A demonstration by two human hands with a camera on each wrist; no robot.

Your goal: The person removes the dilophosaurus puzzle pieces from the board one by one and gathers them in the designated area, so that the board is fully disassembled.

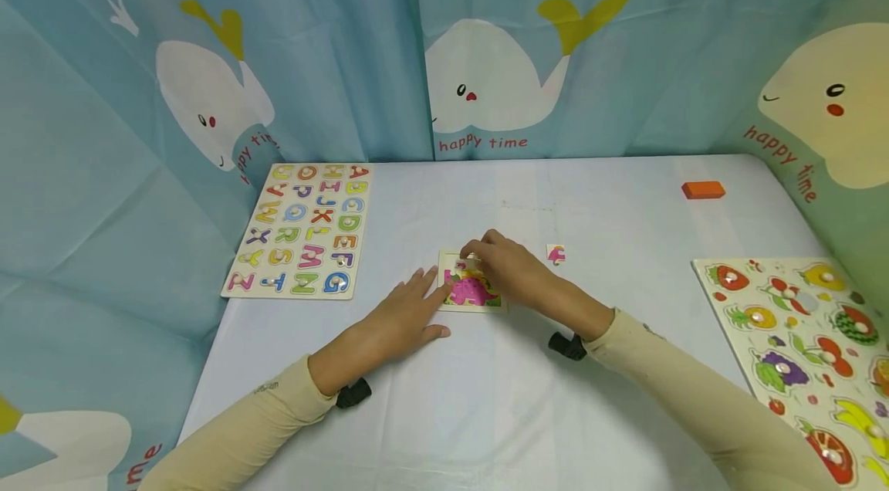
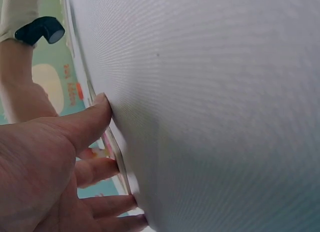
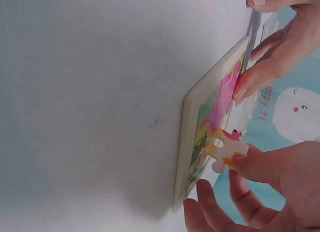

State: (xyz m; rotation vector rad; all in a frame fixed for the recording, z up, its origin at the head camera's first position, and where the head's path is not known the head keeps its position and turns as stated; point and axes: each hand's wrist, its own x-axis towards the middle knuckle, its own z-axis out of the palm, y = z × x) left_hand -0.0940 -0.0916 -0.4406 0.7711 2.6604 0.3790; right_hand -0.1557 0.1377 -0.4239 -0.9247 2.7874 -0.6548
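Jigsaw piece [image 3: 227,148], pink, white and yellow, is pinched between the thumb and a finger of the right hand [image 1: 510,267], over the right part of the dinosaur puzzle board [image 1: 474,309]; whether it touches the board I cannot tell. Left hand [image 1: 406,313] lies with fingers spread at the board's left edge, fingertips against it, the thumb set apart on the table nearer the person.

As I judge it, the piece is very light, thin and stiff, probably wood or thick card, so a gentle pinch on its two faces or its side edges should do. Its narrow tabs look like the weak spots; best to hold by the broad middle. The board also looks light and may slide, so a hand at its rim should steady it.

Just right of the board, near its far edge, a loose piece [image 1: 556,253] lies on the table [image 1: 444,414]. Left of the board and reaching farther back is an alphabet board [image 1: 288,292]; well to its right lies a fruit board [image 1: 741,343], and an orange block [image 1: 704,190] sits beyond the puzzle board to the right
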